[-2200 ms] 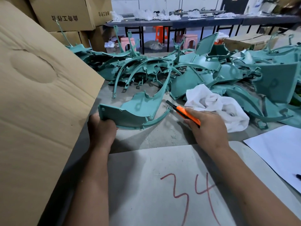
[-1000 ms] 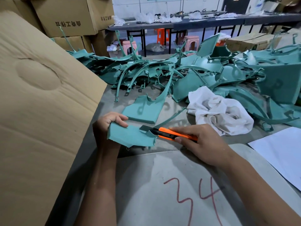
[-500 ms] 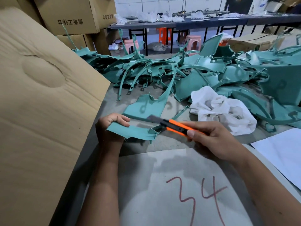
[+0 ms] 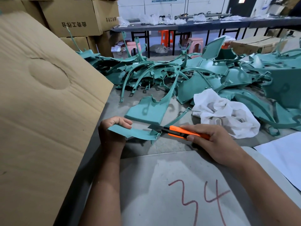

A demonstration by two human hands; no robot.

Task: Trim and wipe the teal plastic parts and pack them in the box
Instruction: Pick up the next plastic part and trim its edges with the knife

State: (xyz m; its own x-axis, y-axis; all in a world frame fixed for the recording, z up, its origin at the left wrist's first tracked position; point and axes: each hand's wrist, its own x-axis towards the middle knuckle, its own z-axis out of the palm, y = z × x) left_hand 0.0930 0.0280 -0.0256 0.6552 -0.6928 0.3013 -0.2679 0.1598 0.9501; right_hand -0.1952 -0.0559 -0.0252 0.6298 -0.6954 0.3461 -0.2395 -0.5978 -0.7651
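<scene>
My left hand grips one end of a teal plastic part, a flat panel with a thin curved rim, tilted so its near edge faces me. My right hand holds an orange utility knife. Its dark blade lies against the part's near edge, just right of my left hand. A crumpled white cloth lies on the table to the right of the part. A big heap of teal parts covers the far side of the table. The cardboard box shows a raised flap at the left.
A grey board marked "34" in red lies in front of me on the grey table. White paper sits at the right edge. Stacked cartons stand behind the box, with benches and stools beyond.
My left hand turned the teal part over and tilted its near edge flatter. The knife came in from the right and slid leftward along that edge.
</scene>
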